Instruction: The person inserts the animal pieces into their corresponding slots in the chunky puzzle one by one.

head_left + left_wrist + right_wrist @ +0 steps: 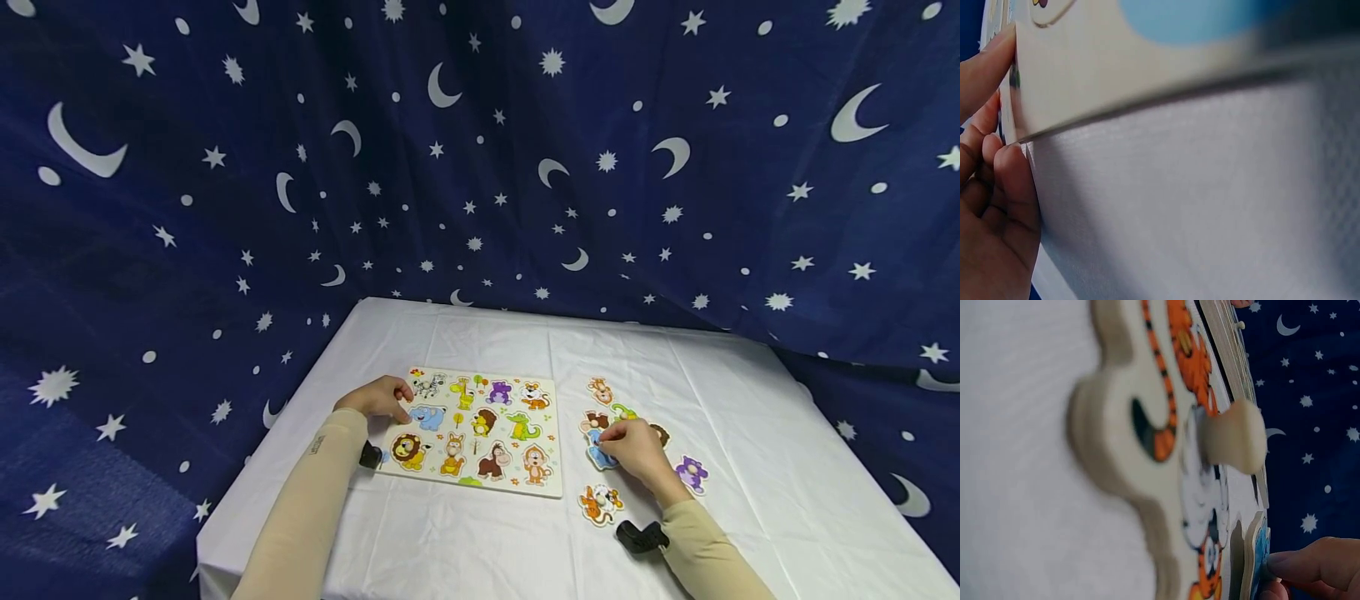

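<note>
Pinching a blue wooden animal piece [597, 457], the right hand [636, 448] seems at pickup (the left hand [380, 398] grips a cream rectangular puzzle board [498, 485]); next likely needs lifting

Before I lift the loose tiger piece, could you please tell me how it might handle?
The loose tiger piece is probably stiff, judging by its board-like thickness. Its protruding knob should offer an easy pinch. Lying flat, it would likely slide rather than roll if pushed.

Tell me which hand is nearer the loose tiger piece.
The right hand, just beyond the tiger piece. The left hand is farther, at the left edge of the puzzle board.
</note>
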Available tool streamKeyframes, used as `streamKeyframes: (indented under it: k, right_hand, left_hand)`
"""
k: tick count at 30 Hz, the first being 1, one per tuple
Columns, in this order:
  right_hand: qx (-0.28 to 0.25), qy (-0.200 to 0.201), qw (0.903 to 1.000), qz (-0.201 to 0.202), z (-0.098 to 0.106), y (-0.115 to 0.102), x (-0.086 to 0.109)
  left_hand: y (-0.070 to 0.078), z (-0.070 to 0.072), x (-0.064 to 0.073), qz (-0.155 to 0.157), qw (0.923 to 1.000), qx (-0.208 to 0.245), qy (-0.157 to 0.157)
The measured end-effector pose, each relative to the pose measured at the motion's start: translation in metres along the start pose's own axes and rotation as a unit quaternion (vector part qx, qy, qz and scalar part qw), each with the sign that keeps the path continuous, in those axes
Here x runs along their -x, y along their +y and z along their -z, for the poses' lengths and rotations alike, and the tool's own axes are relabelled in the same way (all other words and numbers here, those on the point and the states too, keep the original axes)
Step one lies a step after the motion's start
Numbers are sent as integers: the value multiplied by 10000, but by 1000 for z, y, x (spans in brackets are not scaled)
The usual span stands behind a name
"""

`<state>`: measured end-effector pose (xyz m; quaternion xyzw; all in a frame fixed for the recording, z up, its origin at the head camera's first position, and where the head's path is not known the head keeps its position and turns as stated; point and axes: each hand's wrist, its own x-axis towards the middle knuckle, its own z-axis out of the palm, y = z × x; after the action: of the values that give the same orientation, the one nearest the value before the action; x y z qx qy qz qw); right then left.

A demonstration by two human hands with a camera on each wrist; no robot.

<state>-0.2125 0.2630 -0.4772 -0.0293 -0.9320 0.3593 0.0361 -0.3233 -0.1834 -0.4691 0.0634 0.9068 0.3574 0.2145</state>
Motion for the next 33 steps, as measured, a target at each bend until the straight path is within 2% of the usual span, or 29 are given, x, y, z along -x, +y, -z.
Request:
streamKeyframes:
  k: [14, 33]
  right_hand:
    - [125, 20, 9995, 285, -2, -7, -6]
    - [-552, -403, 9975, 186, -19, -17, -6]
  left_hand:
    - [7, 3, 0, -6, 10000, -63, 18]
    - [0, -2, -1, -30, 10000, -52, 17]
